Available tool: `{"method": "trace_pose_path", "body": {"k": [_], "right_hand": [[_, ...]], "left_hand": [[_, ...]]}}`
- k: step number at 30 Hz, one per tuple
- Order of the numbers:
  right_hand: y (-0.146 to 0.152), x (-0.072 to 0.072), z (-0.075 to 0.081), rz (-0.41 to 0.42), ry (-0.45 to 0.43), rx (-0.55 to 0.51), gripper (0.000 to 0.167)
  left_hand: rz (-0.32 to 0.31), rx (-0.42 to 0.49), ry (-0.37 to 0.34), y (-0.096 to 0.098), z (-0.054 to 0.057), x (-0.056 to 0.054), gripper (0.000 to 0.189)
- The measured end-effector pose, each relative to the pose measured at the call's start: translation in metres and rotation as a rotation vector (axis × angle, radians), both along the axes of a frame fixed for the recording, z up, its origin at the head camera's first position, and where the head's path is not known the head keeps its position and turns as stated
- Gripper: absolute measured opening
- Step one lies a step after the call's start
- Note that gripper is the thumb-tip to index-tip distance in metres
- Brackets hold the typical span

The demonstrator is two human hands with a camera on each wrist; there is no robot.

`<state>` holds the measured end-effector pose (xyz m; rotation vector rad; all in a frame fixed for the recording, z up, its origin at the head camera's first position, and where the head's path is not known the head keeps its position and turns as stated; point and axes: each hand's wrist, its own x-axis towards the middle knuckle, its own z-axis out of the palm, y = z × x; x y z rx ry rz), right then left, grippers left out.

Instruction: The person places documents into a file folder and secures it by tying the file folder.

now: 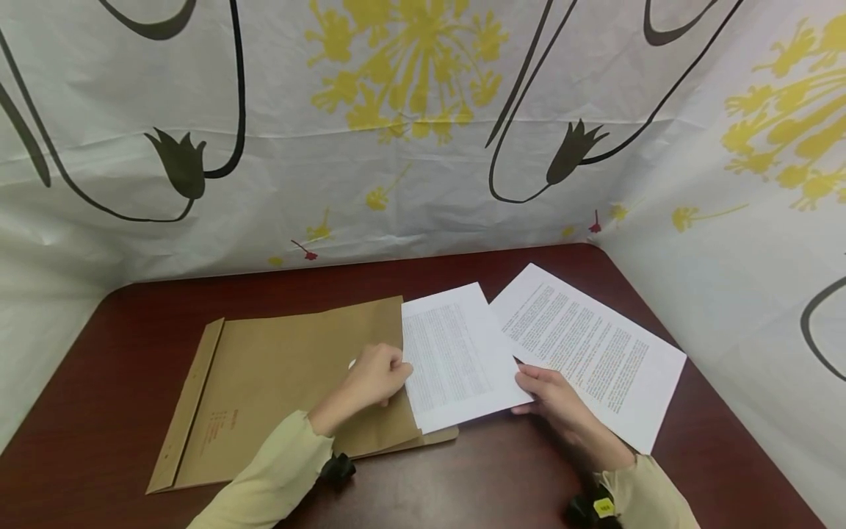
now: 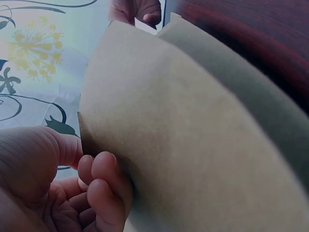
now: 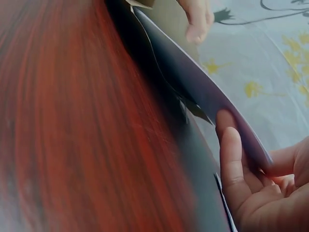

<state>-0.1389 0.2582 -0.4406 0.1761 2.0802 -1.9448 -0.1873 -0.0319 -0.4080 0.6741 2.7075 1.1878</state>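
A brown paper envelope [image 1: 284, 375] lies on the table, its open end facing right. My left hand [image 1: 375, 375] grips the edge of the envelope's upper layer at that opening. In the left wrist view, the thumb and curled fingers [image 2: 107, 166] pinch this brown layer [image 2: 183, 121], which stands apart from the layer below. A printed white sheet [image 1: 449, 353] sits partly inside the envelope, and its inner end is hidden. My right hand [image 1: 558, 400] pinches the sheet's outer right corner. From the right wrist, the sheet [image 3: 193, 77] appears edge-on, with thumb and fingers [image 3: 231, 154] on opposite faces.
A second printed sheet [image 1: 588, 345] lies on the table at the right, partly behind my right hand and under the first sheet's edge. The dark red wooden table [image 1: 73, 411] is bordered by a white flower-patterned curtain [image 1: 264, 95] at the back and sides.
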Motion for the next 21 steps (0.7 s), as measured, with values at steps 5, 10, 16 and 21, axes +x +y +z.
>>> {"method": "trace_pose_path", "body": {"k": [5, 10, 16, 21], "right_hand": [[-0.003, -0.001, -0.002, 0.035, -0.012, 0.008, 0.047], [-0.004, -0.001, -0.002, 0.049, -0.007, 0.011, 0.046], [-0.016, -0.003, -0.004, 0.120, -0.001, -0.036, 0.044], [-0.030, -0.005, -0.007, 0.194, -0.004, -0.091, 0.042]], "left_hand": [[-0.001, -0.001, 0.000, 0.000, -0.001, 0.000, 0.036], [0.000, 0.003, -0.005, 0.000, -0.001, 0.000, 0.035], [-0.004, 0.022, -0.014, 0.000, 0.000, 0.000, 0.035], [0.001, 0.027, -0.020, 0.001, 0.000, 0.000, 0.034]]}}
